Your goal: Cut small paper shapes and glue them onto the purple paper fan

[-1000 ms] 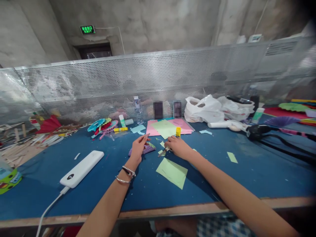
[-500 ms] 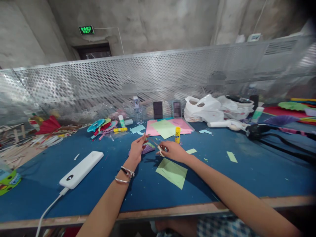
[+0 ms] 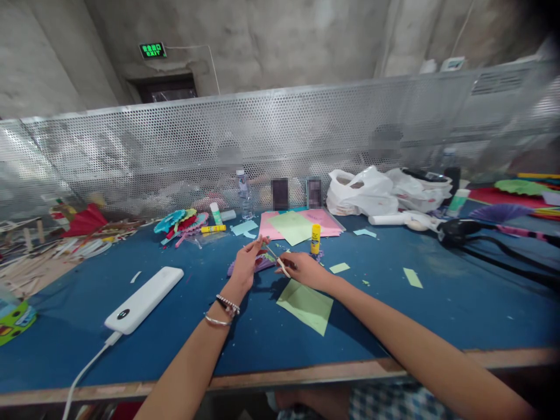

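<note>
My left hand (image 3: 244, 265) rests over a purple folded paper fan (image 3: 262, 263) on the blue table (image 3: 184, 344), its fingertips pinching the far end of a thin wooden stick (image 3: 276, 261). My right hand (image 3: 305, 269) is closed on the near end of the same stick. A light green paper sheet (image 3: 306, 305) lies just in front of my right hand. A yellow glue stick (image 3: 315, 239) stands upright just behind it.
A white power bank (image 3: 144, 298) with a cable lies at the left. Pink and green paper sheets (image 3: 301, 224), finished paper fans (image 3: 180, 223), a water bottle (image 3: 243, 193), white plastic bags (image 3: 376, 192) and a perforated metal screen (image 3: 280, 140) stand behind. Green scraps (image 3: 412, 277) lie at the right.
My right hand has moved left from beside the glue stick, lifting the wooden stick toward my left hand, whose fingers now pinch its far end.
</note>
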A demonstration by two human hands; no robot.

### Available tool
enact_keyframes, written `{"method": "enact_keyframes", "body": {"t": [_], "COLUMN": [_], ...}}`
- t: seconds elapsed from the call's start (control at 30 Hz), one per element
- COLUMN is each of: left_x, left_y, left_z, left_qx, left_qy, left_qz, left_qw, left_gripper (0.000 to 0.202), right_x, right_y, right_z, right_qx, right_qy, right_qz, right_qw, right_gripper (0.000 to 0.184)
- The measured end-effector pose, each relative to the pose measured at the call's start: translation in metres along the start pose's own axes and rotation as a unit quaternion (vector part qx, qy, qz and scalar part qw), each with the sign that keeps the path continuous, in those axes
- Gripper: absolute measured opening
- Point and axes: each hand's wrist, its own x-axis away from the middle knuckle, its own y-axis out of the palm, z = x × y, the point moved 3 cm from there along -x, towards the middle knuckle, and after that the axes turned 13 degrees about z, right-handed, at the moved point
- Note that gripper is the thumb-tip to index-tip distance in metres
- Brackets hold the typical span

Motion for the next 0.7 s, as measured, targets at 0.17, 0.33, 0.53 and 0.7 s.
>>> {"method": "enact_keyframes", "body": {"t": [0.17, 0.33, 0.53, 0.7], "left_x": [0.006, 0.014, 0.019, 0.022], "left_y": [0.005, 0.008, 0.015, 0.018], "left_z": [0.004, 0.011, 0.004, 0.0], "left_qx": [0.039, 0.074, 0.086, 0.096], "left_qy": [-0.009, 0.001, -0.033, -0.046], "left_qz": [-0.044, -0.079, -0.131, -0.13], "left_qw": [0.998, 0.994, 0.987, 0.986], "left_gripper": [0.047, 0.043, 0.041, 0.042], "right_x": [0.0, 0.0, 0.0, 0.001], "right_y": [-0.001, 0.002, 0.001, 0.0], "right_z": [-0.007, -0.012, -0.015, -0.016], "right_qx": [-0.159, -0.267, -0.324, -0.315], "right_qy": [0.05, 0.097, 0.121, 0.111], "right_qz": [-0.028, -0.067, -0.072, -0.06], "right_qw": [0.986, 0.956, 0.936, 0.941], "right_gripper": [0.018, 0.026, 0.03, 0.031]}}
